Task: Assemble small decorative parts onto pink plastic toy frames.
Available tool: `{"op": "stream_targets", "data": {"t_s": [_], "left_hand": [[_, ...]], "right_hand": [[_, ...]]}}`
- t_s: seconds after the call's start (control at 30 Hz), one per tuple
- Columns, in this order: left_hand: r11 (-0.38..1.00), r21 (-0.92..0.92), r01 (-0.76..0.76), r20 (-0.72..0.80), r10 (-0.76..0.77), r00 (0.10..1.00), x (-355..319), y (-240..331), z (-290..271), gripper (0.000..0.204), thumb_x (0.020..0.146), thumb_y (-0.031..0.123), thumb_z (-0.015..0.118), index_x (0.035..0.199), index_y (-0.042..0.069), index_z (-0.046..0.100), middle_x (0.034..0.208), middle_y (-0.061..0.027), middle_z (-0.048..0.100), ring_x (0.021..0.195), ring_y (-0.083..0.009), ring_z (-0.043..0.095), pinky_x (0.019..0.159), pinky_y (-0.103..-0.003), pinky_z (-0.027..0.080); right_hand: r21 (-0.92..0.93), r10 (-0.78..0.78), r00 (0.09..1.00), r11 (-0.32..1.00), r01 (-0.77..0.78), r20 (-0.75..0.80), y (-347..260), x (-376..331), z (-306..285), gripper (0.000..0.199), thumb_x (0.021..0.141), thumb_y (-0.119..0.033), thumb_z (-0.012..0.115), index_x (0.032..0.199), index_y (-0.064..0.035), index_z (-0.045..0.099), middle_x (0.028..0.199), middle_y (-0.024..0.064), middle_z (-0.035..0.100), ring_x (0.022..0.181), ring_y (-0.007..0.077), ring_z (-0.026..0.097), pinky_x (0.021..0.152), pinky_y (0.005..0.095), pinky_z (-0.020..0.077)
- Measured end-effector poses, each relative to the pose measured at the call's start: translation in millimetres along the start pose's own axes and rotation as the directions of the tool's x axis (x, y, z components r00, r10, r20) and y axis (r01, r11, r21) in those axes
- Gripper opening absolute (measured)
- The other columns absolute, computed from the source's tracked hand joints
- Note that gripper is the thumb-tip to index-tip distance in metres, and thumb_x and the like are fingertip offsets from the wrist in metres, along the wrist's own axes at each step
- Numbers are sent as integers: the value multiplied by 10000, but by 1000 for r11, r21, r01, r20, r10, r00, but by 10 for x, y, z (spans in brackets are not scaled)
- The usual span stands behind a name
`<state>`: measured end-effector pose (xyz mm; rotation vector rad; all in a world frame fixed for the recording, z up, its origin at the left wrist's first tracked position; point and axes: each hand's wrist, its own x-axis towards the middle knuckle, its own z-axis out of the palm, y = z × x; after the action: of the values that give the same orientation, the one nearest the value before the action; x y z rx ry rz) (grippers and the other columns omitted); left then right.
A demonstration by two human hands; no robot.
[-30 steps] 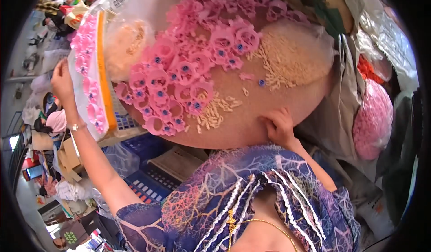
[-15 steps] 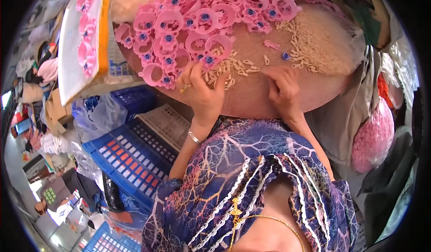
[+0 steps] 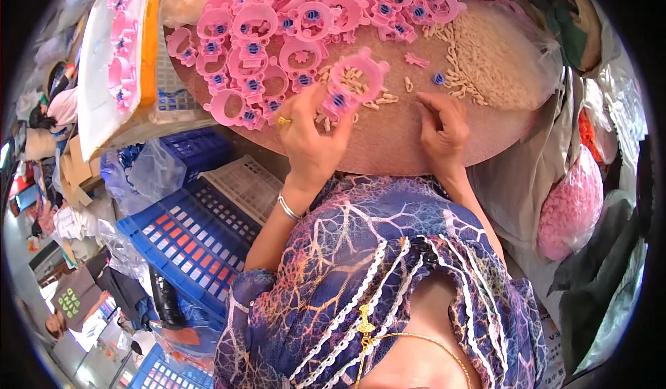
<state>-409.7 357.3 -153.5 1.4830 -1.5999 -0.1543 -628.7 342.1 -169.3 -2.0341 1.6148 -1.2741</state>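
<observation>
My left hand [image 3: 310,136] grips a pink plastic ring-shaped piece [image 3: 375,70] with small ears and a blue part set in its lower end. The piece is raised over small cream-coloured link-like parts [image 3: 380,100] on the round table [image 3: 388,143]. To its right, my right hand [image 3: 445,134] is at the table's near side, fingers curled in toward the thumb; whether anything is between them is hidden. Beyond it lie a loose blue part [image 3: 438,79] and a small pink part [image 3: 416,59]. Many similar pink pieces [image 3: 253,48] are heaped at the far left.
A heap of cream parts [image 3: 496,53] spreads from a clear bag at the table's right. Left of the table stands a white box [image 3: 97,105] with orange tape, pink pieces along it. Blue crates [image 3: 184,243] are below. A bag of pink parts [image 3: 572,205] hangs at right.
My left hand has lifted one pink piece from the heap's near edge and brought it rightward. My right hand has shifted slightly, its fingers still curled.
</observation>
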Motion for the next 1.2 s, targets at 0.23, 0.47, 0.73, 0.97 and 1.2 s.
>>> {"op": "stream_targets", "data": {"t_s": [0.23,0.47,0.73,0.97,1.2], "left_hand": [[964,-185,-191,258,235,937,-429,92,-49,720,641,158,905,1239,20,528,965,-107,691,977,-271,605,893,-404,446],[974,-36,-224,291,224,930,-418,110,33,829,594,347,930,1251,44,526,963,-38,698,1001,-244,581,925,-397,365],[970,-13,-245,240,240,941,-385,92,61,812,588,383,921,1238,76,544,1024,-35,648,987,-239,577,920,-405,351],[955,1,-295,225,287,931,-424,43,88,772,612,326,912,1239,81,534,999,-18,653,966,-225,588,901,-407,345],[962,-8,-272,203,268,942,-399,92,81,718,615,295,910,1207,76,570,981,-31,650,949,-206,596,894,-380,354]], "right_hand": [[-121,-126,991,984,132,54,-45,259,19,228,803,-9,705,1009,-107,719,977,35,722,964,243,645,881,374,427],[-154,-167,986,974,163,-15,114,356,7,229,800,-22,712,1004,-125,730,937,28,723,930,232,651,857,359,418],[-167,-144,988,974,150,51,183,369,-95,268,776,-30,725,1007,-165,744,959,-4,732,937,219,651,880,357,412],[-228,-234,916,921,317,327,126,489,-89,280,766,-71,721,1030,-162,744,1069,-18,722,1015,219,628,913,362,406],[-141,-208,940,957,252,269,162,434,-63,278,788,-63,732,1063,-109,730,1058,45,727,979,243,661,882,362,466]]}}
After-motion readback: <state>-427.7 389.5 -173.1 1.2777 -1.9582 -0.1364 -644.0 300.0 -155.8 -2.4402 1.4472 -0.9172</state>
